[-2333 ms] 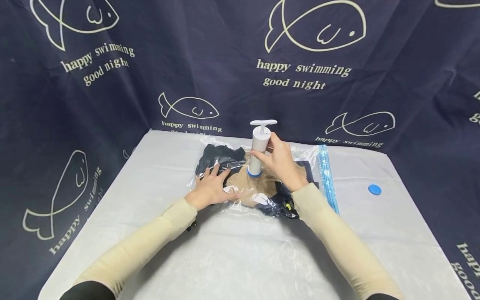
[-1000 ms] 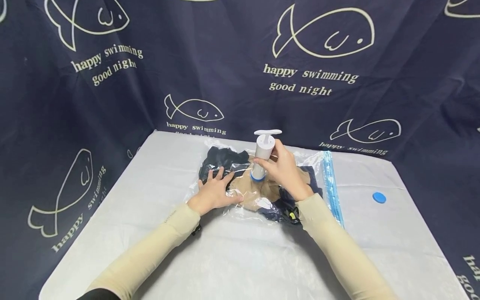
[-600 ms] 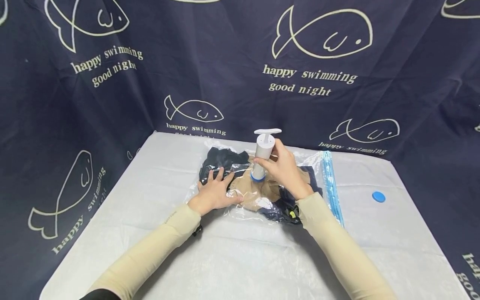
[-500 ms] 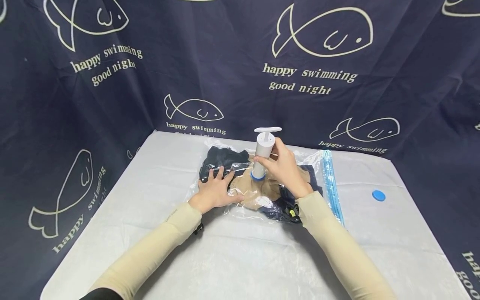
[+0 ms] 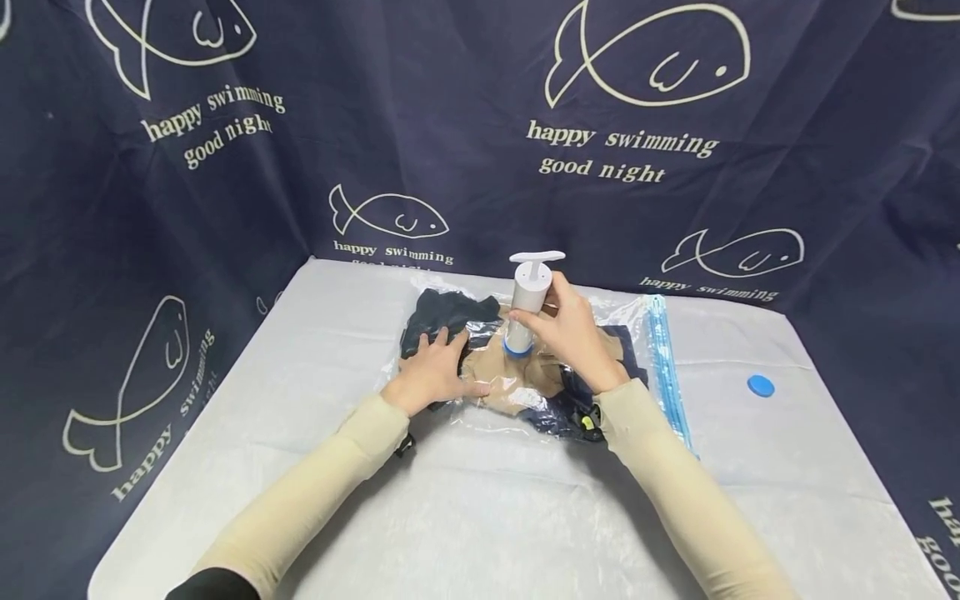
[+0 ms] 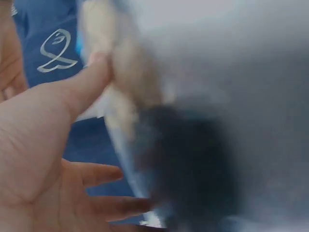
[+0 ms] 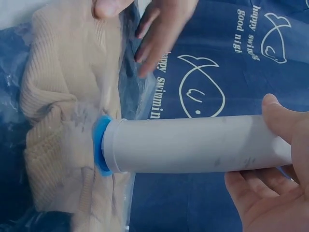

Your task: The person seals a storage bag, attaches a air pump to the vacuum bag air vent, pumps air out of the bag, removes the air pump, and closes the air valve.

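Observation:
A clear vacuum storage bag with folded black, beige and navy clothes inside lies flat on the table. On its blue valve ring stands a white hand pump, slightly tilted, its T-shaped handle close above the barrel. My right hand grips the pump barrel, thumb on the near side and fingers round the far side. My left hand rests on the bag's left part with fingers spread, its thumb on the beige cloth. The bag is blurred in the left wrist view.
A round blue cap lies on the white-covered table, right of the bag. The bag's blue zip edge runs along its right side. Dark blue fish-print curtains hang behind and at both sides.
The head view has shifted slightly. My left fingers are drawn a little closer together on the bag. My right hand keeps its grip on the pump, which stays on the valve.

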Motion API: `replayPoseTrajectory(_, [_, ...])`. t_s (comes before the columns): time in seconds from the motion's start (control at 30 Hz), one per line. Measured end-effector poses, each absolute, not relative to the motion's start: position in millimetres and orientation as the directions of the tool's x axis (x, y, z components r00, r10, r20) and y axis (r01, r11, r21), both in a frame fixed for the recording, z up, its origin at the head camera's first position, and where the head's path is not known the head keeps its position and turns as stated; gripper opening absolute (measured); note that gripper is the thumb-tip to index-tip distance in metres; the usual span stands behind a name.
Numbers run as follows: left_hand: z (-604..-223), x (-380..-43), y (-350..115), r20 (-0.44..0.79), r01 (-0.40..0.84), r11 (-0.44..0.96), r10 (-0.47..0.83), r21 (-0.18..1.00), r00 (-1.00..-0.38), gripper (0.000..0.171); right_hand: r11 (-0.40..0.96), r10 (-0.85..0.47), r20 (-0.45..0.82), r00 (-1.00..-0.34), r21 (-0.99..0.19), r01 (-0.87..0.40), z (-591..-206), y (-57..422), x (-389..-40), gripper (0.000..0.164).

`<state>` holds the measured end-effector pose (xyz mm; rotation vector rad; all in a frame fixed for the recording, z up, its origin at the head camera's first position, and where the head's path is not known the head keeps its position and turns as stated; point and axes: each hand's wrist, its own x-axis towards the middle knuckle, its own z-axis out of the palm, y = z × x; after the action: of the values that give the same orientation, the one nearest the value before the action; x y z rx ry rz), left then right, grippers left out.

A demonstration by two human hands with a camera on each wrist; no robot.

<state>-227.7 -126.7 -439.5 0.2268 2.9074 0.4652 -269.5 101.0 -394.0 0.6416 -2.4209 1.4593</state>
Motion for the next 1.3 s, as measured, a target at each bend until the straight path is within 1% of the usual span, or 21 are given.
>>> replayPoseTrajectory(0.1, [-427,-235,-118,-0.069,0.173,0.908,0.215,0.381,-0.974,0.116,0.419,-0.244,0.412,-0.878,-0.772,-0.478,-389,104,-272,0.061])
replayPoseTrajectory(0.2, [-418,-243,-104,0.044,0.251,0.848,0.261,0.467,-0.964,0.113,0.441,-0.255,0.402,-0.879,-0.761,-0.476,-385,107,-273,0.059])
replayPoseTrajectory(0.27, [-414,-248,-94,0.116,0.296,0.784,0.279,0.546,-0.953,0.109,0.463,-0.264,0.395,-0.88,-0.748,-0.475,-384,108,-274,0.059])
replayPoseTrajectory(0.37, [-415,-255,-80,0.214,0.339,0.659,0.266,0.671,-0.94,0.1,0.483,-0.277,0.386,-0.88,-0.736,-0.475,-383,109,-274,0.059])
replayPoseTrajectory(0.47, [-419,-260,-70,0.285,0.367,0.552,0.233,0.748,-0.93,0.088,0.451,-0.286,0.364,-0.886,-0.765,-0.46,-384,107,-274,0.06])
replayPoseTrajectory(0.53, [-424,-263,-66,0.316,0.382,0.512,0.215,0.77,-0.924,0.075,0.42,-0.293,0.35,-0.89,-0.789,-0.449,-384,106,-273,0.061])
replayPoseTrajectory(0.67, [-431,-265,-63,0.339,0.399,0.474,0.211,0.785,-0.917,0.058,0.399,-0.316,0.325,-0.891,-0.807,-0.436,-380,108,-271,0.064])
replayPoseTrajectory(0.7, [-432,-266,-63,0.341,0.402,0.469,0.213,0.786,-0.916,0.055,0.401,-0.32,0.328,-0.889,-0.803,-0.44,-378,109,-270,0.066])
replayPoseTrajectory(0.77, [-433,-266,-63,0.339,0.403,0.462,0.218,0.79,-0.915,0.054,0.385,-0.323,0.343,-0.882,-0.804,-0.453,-373,113,-270,0.071])
replayPoseTrajectory(0.83, [-433,-267,-62,0.334,0.401,0.465,0.223,0.789,-0.916,0.052,0.367,-0.316,0.381,-0.869,-0.796,-0.482,-366,118,-271,0.076])
replayPoseTrajectory(0.9, [-432,-268,-62,0.327,0.399,0.474,0.231,0.785,-0.916,0.051,0.348,-0.306,0.441,-0.843,-0.773,-0.531,-358,121,-272,0.077])
replayPoseTrajectory(0.97, [-431,-268,-61,0.32,0.4,0.486,0.242,0.777,-0.916,0.05,0.35,-0.309,0.519,-0.797,-0.717,-0.603,-348,121,-272,0.074])
replayPoseTrajectory(1.07, [-429,-268,-61,0.311,0.405,0.492,0.264,0.771,-0.913,0.049,0.398,-0.359,0.633,-0.686,-0.561,-0.726,-333,119,-273,0.058])
replayPoseTrajectory(1.17, [-427,-268,-59,0.309,0.41,0.508,0.274,0.757,-0.911,0.048,0.438,-0.434,0.695,-0.573,-0.393,-0.808,-322,115,-272,0.04])
replayPoseTrajectory(1.23, [-426,-268,-58,0.311,0.409,0.522,0.268,0.749,-0.912,0.048,0.453,-0.478,0.707,-0.521,-0.31,-0.836,-319,114,-272,0.028])
replayPoseTrajectory(1.3, [-424,-269,-57,0.314,0.405,0.537,0.257,0.74,-0.914,0.048,0.458,-0.509,0.711,-0.485,-0.253,-0.852,-316,113,-272,0.022])
